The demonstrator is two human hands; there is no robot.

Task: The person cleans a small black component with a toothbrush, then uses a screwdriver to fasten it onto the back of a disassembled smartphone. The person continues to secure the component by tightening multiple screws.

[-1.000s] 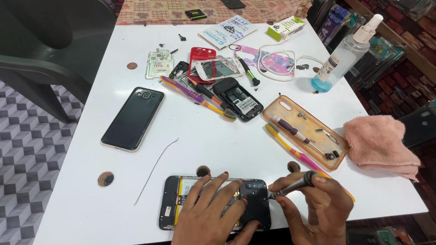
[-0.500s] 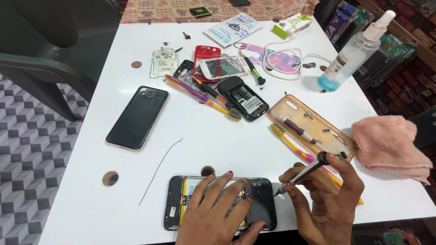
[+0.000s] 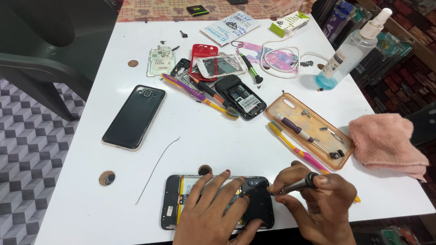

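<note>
The left hand (image 3: 213, 211) lies spread flat on the opened black phone with its back cover off (image 3: 217, 200) at the white bench's (image 3: 218, 136) near edge — just right, the right hand's (image 3: 318, 204) grip pinches a slim metal-tipped screwdriver (image 3: 297, 185), tip at the phone's top corner.

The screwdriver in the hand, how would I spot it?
Look along the white table's near edge for the opened phone. At its right end, the right hand pinches a thin dark screwdriver, the only tool off the table.

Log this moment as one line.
left hand: flat on opened phone | right hand: holds screwdriver, tip at phone's right end | nearby: yellow-pink toothbrush, orange case tray
</note>
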